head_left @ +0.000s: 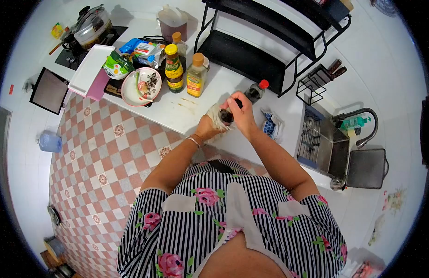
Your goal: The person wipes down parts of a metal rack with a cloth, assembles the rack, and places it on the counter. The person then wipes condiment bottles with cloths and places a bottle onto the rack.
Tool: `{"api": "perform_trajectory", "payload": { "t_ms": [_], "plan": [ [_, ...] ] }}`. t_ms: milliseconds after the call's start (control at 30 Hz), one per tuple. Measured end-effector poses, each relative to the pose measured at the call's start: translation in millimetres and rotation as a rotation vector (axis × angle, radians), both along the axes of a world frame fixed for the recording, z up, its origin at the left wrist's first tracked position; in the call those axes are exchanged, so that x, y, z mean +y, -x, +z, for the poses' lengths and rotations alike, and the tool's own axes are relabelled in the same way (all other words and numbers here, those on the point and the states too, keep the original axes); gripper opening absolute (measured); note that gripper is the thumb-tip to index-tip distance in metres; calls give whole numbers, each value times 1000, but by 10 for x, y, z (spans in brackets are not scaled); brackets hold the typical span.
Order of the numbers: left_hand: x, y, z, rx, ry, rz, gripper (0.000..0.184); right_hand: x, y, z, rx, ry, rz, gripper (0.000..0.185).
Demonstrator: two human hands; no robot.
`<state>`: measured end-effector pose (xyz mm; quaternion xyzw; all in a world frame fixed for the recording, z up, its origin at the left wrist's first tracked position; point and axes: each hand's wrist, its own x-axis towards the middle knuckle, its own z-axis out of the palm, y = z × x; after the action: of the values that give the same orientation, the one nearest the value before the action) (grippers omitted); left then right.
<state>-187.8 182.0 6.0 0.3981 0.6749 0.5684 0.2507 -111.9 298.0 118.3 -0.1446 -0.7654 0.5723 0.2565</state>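
Note:
My left hand (206, 128) is closed around a crumpled beige cloth (215, 115), held above the front edge of the counter. My right hand (242, 114) grips a small dark jar (227, 116) that is pressed against the cloth. Fingers hide part of the jar, so its label and lid cannot be made out. Just behind my right hand stands a dark bottle with a red cap (255, 92). To the left are a yellow-labelled bottle with an orange cap (196, 76) and a dark sauce bottle with a yellow cap (174, 69).
Brownish smears (187, 105) mark the counter. A plate (129, 91) with dark chopped bits, food packets (117, 65) and a white tray (88, 69) lie left. A black rack (242, 55) stands behind; the sink (339, 160) is right, beside a blue patterned packet (270, 125).

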Motion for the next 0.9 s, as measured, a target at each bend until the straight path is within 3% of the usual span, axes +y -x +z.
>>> {"api": "perform_trajectory", "payload": {
  "t_ms": [100, 233, 300, 333, 433, 467, 567, 800, 900],
  "plan": [
    [16, 9, -285, 202, 89, -25, 75, 14, 19, -52, 36, 38, -4, 19],
    [-67, -159, -378, -137, -5, -108, 67, -17, 95, 74, 49, 58, 6, 23],
    [-47, -303, -371, -390, -290, -44, 64, -3, 51, 179, 85, 130, -26, 25],
    [-116, -348, -309, -192, -210, 75, 58, 0, 18, 282, 115, 196, -38, 22],
    [-28, -320, -169, -795, -153, 220, 53, -90, -59, 631, 187, 232, -25, 20],
    [9, -265, -265, -975, -330, 122, 44, -99, -89, 712, 211, 213, -14, 21],
    [125, -87, -137, -1413, -364, -12, 42, -44, -77, 850, 345, 184, -46, 22],
    [349, -362, 31, -1268, -432, 420, 34, -271, -69, 956, 361, 149, -315, 21],
    [308, -612, 150, -834, -183, 611, 33, -235, -50, 876, 429, 150, -340, 21]
  ]
}}
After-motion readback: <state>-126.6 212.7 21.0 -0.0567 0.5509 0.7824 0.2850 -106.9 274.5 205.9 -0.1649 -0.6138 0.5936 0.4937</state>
